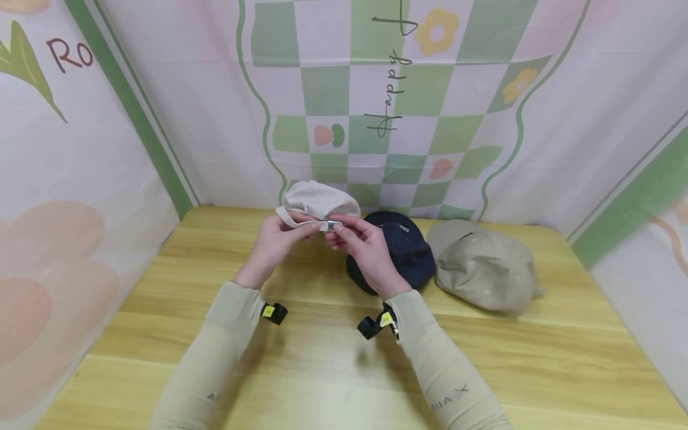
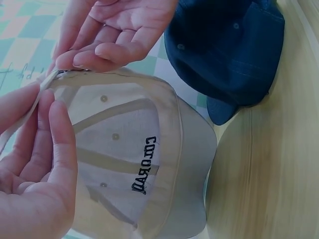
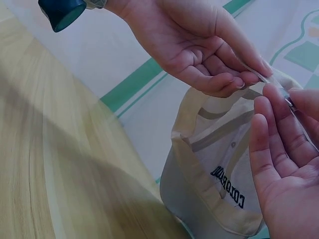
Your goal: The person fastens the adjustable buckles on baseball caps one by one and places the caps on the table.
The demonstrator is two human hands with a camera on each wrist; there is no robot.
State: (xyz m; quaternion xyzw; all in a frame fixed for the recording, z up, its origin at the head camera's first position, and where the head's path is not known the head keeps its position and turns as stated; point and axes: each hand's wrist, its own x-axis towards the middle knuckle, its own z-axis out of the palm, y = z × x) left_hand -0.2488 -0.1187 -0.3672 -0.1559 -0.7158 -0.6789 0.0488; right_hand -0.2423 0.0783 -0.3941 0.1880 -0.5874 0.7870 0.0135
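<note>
A cream baseball cap [image 1: 321,198] is held up at the back of the table, its hollow inside facing the wrists. Dark lettering [image 2: 145,167] shows on its inner front panel in the left wrist view. My left hand [image 1: 273,242] pinches the cap's back strap [image 1: 290,221] between thumb and fingers. At the strap's metal buckle [image 1: 332,225], my right hand [image 1: 365,245] pinches with thumb and fingertips. The two hands nearly meet there. How far the strap runs through the buckle is hidden by the fingers.
A navy cap [image 1: 400,248] lies just right of my right hand. Beside it rests a khaki cap [image 1: 484,266], close to the back edge. The wooden table [image 1: 312,370] meets a printed cloth backdrop [image 1: 365,89] behind, with cloth at both sides.
</note>
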